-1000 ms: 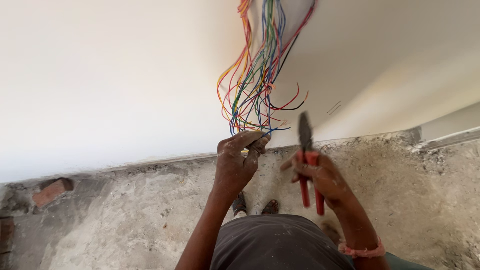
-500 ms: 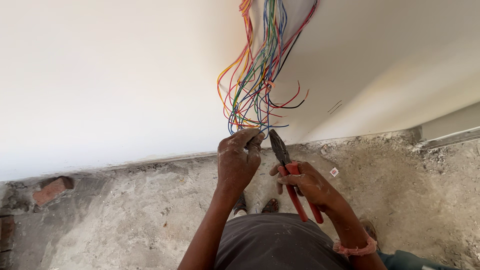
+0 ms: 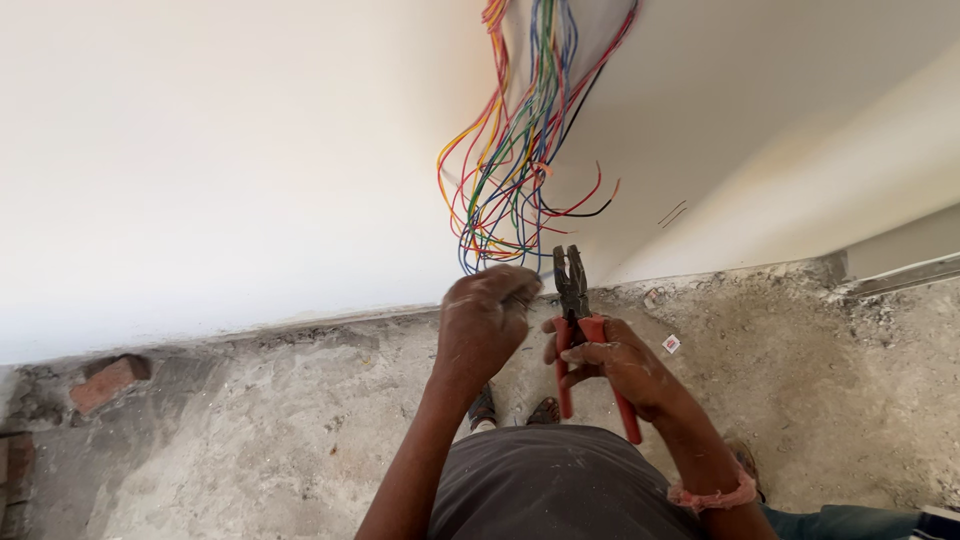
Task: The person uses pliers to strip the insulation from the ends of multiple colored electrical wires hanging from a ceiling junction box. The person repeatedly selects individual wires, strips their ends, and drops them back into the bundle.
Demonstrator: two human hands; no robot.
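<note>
A bundle of coloured wires (image 3: 520, 150) hangs down the white wall (image 3: 220, 150) from the top of the view. My left hand (image 3: 485, 325) is closed around the lower ends of the wires. My right hand (image 3: 615, 365) grips red-handled pliers (image 3: 580, 320), whose dark jaws point up right beside my left hand's fingers. The jaws look slightly apart. Below my hands I see my grey shirt (image 3: 560, 490) and my feet (image 3: 515, 410).
The rough concrete floor (image 3: 250, 450) meets the wall along a crumbly edge. A broken brick (image 3: 105, 382) lies at the left by the wall. A small white scrap (image 3: 671, 343) sits on the floor to the right. A pink band (image 3: 712, 496) circles my right wrist.
My right hand has brought the pliers left and up, from apart to next to my left hand at the wire ends. My left hand has stayed on the wires.
</note>
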